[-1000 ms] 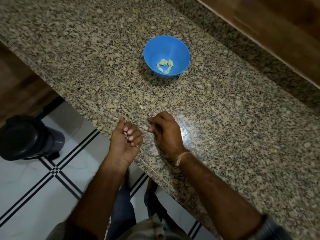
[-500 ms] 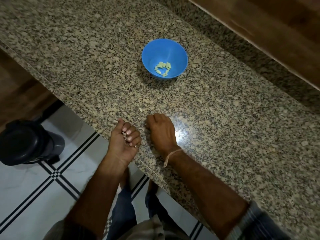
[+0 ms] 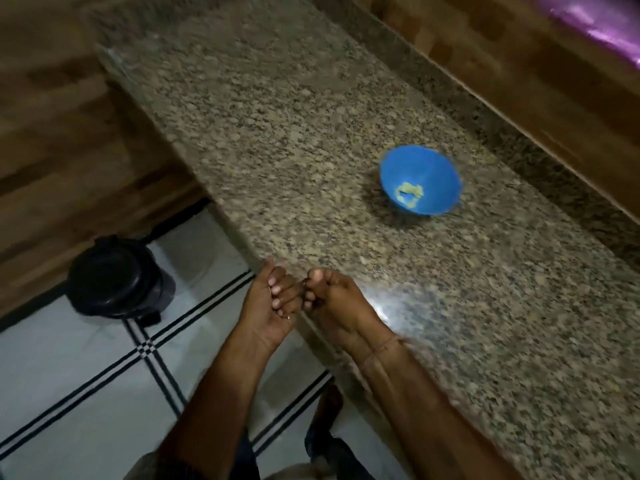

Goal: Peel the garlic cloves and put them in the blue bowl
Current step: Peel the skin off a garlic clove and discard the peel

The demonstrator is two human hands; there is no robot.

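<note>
The blue bowl (image 3: 440,174) stands on the granite counter (image 3: 277,140), far right of my hands, with several peeled pale-yellow garlic cloves (image 3: 409,194) in its bottom. My left hand (image 3: 273,306) hangs just off the counter's front edge, palm up, fingers curled round small pale garlic scraps that barely show. My right hand (image 3: 334,297) lies at the counter edge in a loose fist, its knuckles almost touching the left fingers. The view is blurred, and I see nothing in the right hand.
A black lidded bin (image 3: 116,275) stands on the white tiled floor (image 3: 69,375) below and to the left. Wood-grain panels rise on the left and behind the counter. A purple thing (image 3: 602,26) shows at the top right corner.
My head has swung left, so the bowl now sits further right in view. My right hand slid back to the counter edge and closed up against my left hand.
</note>
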